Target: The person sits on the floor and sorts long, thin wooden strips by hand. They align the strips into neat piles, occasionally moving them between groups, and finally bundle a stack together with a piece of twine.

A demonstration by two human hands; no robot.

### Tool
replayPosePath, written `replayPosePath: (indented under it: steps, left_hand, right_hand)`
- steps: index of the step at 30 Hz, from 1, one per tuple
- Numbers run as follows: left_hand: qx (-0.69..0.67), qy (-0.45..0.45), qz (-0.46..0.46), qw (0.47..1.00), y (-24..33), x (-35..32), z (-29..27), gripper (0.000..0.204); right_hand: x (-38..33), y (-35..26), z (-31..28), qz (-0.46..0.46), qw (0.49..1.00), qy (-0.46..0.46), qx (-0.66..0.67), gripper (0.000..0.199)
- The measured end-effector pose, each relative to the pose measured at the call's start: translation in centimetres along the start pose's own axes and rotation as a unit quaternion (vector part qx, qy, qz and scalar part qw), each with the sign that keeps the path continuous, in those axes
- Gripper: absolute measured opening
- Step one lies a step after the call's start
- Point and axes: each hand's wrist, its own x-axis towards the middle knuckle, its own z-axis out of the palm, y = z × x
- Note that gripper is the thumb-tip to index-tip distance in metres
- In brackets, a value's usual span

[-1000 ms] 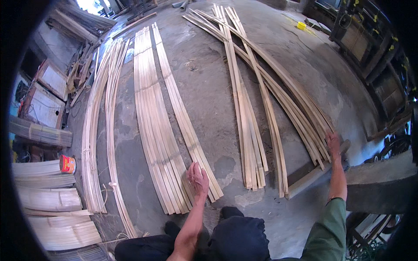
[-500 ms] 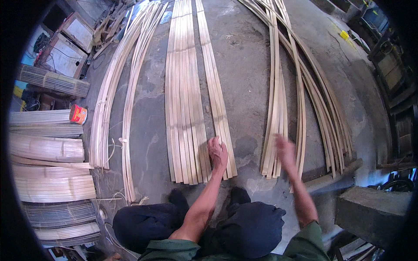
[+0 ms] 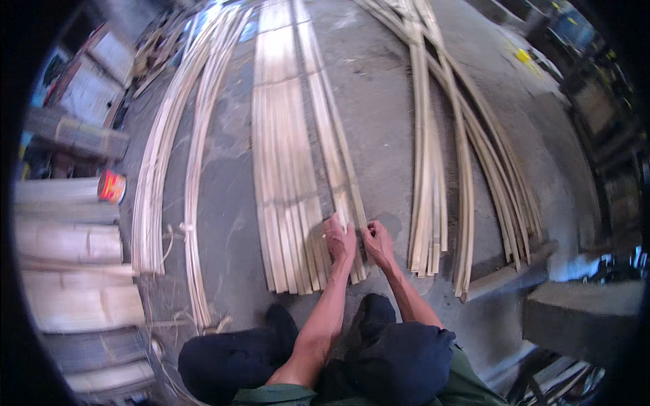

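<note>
Long pale bamboo strips (image 3: 288, 155) lie side by side on the concrete floor (image 3: 386, 115), running away from me. My left hand (image 3: 340, 240) presses on the near end of the rightmost strips (image 3: 335, 145) of that middle row. My right hand (image 3: 377, 243) sits right beside it, fingers curled on the outer strip's edge (image 3: 359, 216). Both forearms come up from my lap over my dark trousers (image 3: 379, 352).
Another bundle of curved strips (image 3: 440, 169) lies to the right, thin strips (image 3: 172, 169) to the left. Rolled woven mats (image 3: 68, 271) stack at the left with an orange can (image 3: 112, 186). A concrete block (image 3: 582, 318) and plank (image 3: 508, 274) sit at right.
My right hand came in from the far-right bundle to the middle strips, beside my left hand. The view has shifted closer and leftward.
</note>
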Motion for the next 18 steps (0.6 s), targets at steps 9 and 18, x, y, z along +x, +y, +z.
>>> replayPosePath:
  steps: [9,18]
  left_hand:
    - [0.184,-0.022,-0.051,0.981,3.9,-0.5,-1.1,0.073]
    - [0.183,-0.038,-0.067,0.980,3.0,0.0,-0.9,0.070]
  right_hand:
    - [-5.2,-13.1,-17.8,-0.108,0.928,0.270,0.233,0.012]
    - [-6.7,-5.8,-21.1,-0.093,0.950,0.293,0.057,0.048]
